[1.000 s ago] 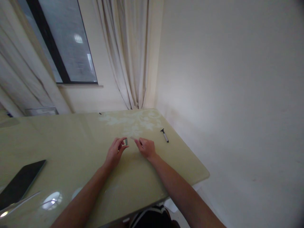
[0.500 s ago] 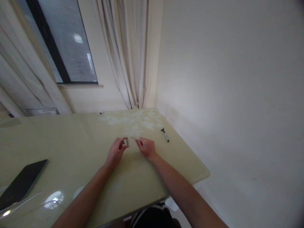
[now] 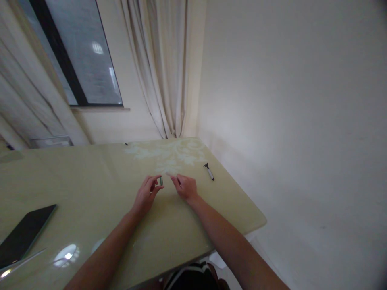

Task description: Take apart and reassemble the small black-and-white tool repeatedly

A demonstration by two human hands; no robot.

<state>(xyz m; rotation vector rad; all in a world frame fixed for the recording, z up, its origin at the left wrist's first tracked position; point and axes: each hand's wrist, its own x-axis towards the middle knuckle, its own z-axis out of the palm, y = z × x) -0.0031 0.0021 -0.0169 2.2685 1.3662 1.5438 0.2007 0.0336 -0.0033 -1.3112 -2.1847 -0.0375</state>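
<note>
Between the thumb and fingertips of my left hand (image 3: 147,192) is a small narrow piece (image 3: 161,181), grey-green with dark edges, much like a razor cartridge. It is held upright, just above the table. My right hand (image 3: 185,187) is closed close by, thumb and forefinger pinching a thin pale, see-through strip (image 3: 168,174) that points left toward the small piece; its kind is too faint to tell. A small gap separates the two hands. To the right of them lies a razor (image 3: 209,172) with a black head and a grey handle.
A dark tablet-like slab (image 3: 27,231) lies on the glossy pale-green table (image 3: 90,181) at the left. A tiny dark bit (image 3: 126,144) sits at the far edge. The wall (image 3: 287,121) runs along the table's right side; curtains (image 3: 160,72) hang behind.
The view has shifted slightly. Both hands keep their grips and stay almost where they were; the razor lies as before.
</note>
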